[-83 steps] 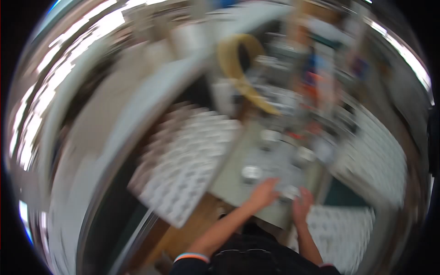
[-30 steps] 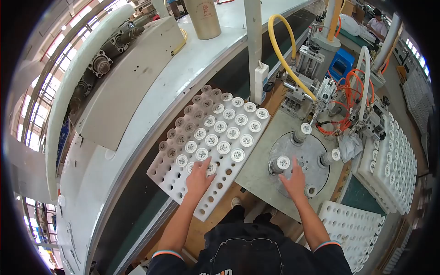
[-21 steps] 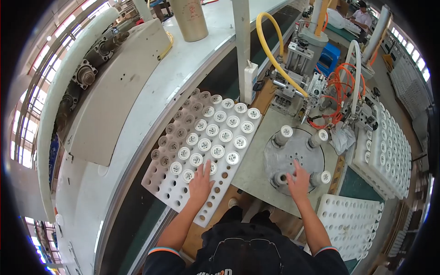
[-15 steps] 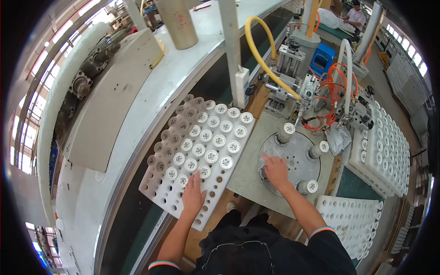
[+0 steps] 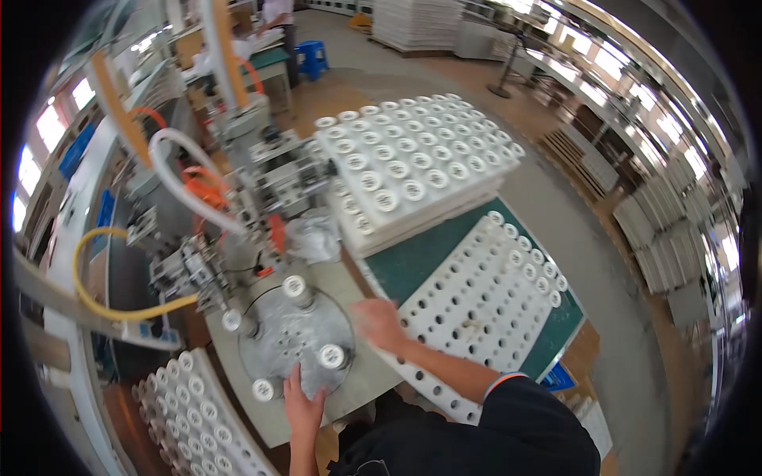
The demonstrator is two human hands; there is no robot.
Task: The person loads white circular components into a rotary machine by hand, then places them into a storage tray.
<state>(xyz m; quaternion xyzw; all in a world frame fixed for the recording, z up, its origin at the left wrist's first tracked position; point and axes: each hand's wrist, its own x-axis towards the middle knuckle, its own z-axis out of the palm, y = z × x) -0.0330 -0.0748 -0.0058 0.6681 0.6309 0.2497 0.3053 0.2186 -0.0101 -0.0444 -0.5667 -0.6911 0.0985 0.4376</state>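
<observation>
A: Hands?
B: Left hand (image 5: 305,403): fingers up, thumb held apart, moderately spread, at the near edge of the round turntable (image 5: 290,324). Contact unclear. Right hand (image 5: 381,324): blurred, just right of the turntable; can't tell if spread or pinching.

A: Round white-faced parts (image 5: 332,356)?
B: Four at the turntable, on upright holders. One by the left hand's fingers on the left, one up and right of them, between the hands; two farther back.

A: Others?
B: More fill the tray stack (image 5: 432,213), far side, on the green worktop (image 5: 405,258). The perforated tray (image 5: 452,317) in front of it, just right of the right hand, has some at its far right end, bare holes elsewhere. Another loaded tray (image 5: 228,406) sits lower left.

A: Obstructions?
B: Pneumatic machine (image 5: 194,274) crowds the turntable's far-left side. Yellow hose (image 5: 119,314) loops left, orange tubing (image 5: 205,187) behind, clear plastic bag (image 5: 315,236) between machinery and tray stack.
</observation>
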